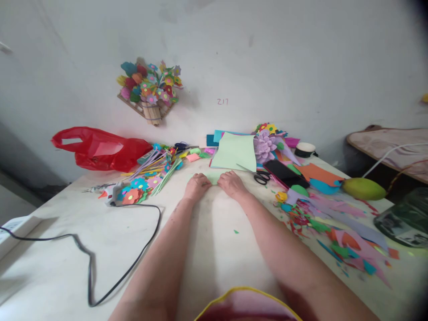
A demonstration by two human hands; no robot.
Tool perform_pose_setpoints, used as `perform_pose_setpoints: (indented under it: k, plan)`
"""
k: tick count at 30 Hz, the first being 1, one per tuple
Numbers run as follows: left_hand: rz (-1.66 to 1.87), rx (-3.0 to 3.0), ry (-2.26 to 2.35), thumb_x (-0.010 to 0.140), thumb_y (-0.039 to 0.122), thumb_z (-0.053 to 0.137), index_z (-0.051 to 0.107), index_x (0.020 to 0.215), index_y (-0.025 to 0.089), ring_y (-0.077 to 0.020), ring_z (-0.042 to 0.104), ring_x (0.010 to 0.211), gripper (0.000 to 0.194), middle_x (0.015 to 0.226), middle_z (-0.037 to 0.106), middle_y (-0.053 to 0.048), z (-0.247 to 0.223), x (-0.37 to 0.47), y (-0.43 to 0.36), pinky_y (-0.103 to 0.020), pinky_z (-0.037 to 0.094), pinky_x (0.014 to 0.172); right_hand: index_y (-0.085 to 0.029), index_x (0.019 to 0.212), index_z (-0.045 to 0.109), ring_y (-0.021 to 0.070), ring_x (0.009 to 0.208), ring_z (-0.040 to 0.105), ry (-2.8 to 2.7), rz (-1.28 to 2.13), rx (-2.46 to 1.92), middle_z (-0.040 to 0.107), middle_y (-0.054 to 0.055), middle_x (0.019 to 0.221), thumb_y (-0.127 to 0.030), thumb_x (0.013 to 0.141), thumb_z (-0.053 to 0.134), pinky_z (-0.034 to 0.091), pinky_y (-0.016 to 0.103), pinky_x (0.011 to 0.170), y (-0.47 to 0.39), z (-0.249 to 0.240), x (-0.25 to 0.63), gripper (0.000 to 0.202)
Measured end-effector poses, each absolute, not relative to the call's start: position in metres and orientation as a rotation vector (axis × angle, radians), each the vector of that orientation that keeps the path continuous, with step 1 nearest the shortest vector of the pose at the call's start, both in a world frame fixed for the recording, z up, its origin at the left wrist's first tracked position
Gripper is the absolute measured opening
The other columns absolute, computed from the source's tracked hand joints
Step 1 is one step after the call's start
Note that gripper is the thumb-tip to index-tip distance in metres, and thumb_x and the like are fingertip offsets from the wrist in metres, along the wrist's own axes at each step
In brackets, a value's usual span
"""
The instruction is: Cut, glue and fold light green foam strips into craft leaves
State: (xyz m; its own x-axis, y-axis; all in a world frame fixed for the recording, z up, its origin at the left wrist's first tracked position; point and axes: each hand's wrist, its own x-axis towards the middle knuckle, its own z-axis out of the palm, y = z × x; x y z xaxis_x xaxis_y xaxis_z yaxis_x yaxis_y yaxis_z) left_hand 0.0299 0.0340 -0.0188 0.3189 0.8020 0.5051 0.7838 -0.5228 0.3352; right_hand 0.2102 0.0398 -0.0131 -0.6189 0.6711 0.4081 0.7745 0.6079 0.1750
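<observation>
I record a red plastic bag [103,154] at the frame's left, a flower bouquet [150,89] at upper left, and a yellow-green fruit [364,189] and phone [286,174] at right.

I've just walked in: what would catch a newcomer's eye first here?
Probably the bright bunch of flowers on the pale wall, left of the number. Next, the shiny red bag at the table's back left. Then the left hand and right hand, mid-table, both touching a small piece of pale green paper.
</observation>
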Motion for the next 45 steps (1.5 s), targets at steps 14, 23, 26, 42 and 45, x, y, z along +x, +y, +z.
perform_pose_setpoints:
  k: [14,23,26,42,45]
  plan:
    - [0.951,2.587,1.544,0.07,0.024,0.058,0.066,0.07,0.021,-0.0149,0.05,0.077,0.008,0.077,0.062,-0.002,-0.015,0.0295,0.0308,-0.026,0.041,0.07,-0.018,0.075,0.066,0.017,0.081,0.047,-2.531,-0.41,-1.136,0.06,0.006,0.084,-0.019,0.084,0.043,0.026,0.031,0.074,0.0386,-0.0123,0.2107,0.025]
    - [0.948,2.54,1.513,0.07,0.025,0.058,0.065,0.07,0.021,-0.014,0.051,0.077,0.008,0.076,0.062,-0.002,-0.0146,0.0287,0.0304,-0.025,0.041,0.071,-0.02,0.079,0.066,0.0161,0.083,0.047,-2.474,-0.226,-1.214,0.061,0.003,0.084,-0.025,0.081,0.051,0.027,0.029,0.072,0.038,-0.0112,0.2082,0.016]
    - [0.95,2.494,1.522,0.07,0.024,0.058,0.065,0.071,0.02,-0.0136,0.052,0.077,0.008,0.077,0.061,-0.002,-0.014,0.0291,0.03,-0.024,0.041,0.071,-0.02,0.077,0.066,0.0159,0.083,0.047,-2.458,-0.18,-1.248,0.061,0.003,0.085,-0.025,0.081,0.052,0.029,0.028,0.073,0.0384,-0.0115,0.2067,0.016]
    - [0.873,2.488,1.709,0.072,0.026,0.056,0.06,0.069,0.018,-0.0137,0.052,0.076,0.01,0.078,0.059,-0.002,-0.0156,0.0314,0.0322,-0.025,0.039,0.069,-0.017,0.078,0.06,0.0152,0.085,0.048,-2.332,-0.126,-1.348,0.056,0.003,0.092,-0.024,0.08,0.053,0.034,0.026,0.073,0.0401,-0.0165,0.203,0.01]
    - [0.774,2.537,1.835,0.074,0.029,0.054,0.06,0.072,0.02,-0.0167,0.051,0.085,0.012,0.085,0.059,-0.003,-0.0132,0.0339,0.0298,-0.029,0.037,0.074,-0.017,0.078,0.06,0.016,0.085,0.048,-2.324,-0.15,-1.366,0.056,0.004,0.092,-0.026,0.08,0.053,0.034,0.027,0.073,0.0408,-0.0173,0.2023,0.011]
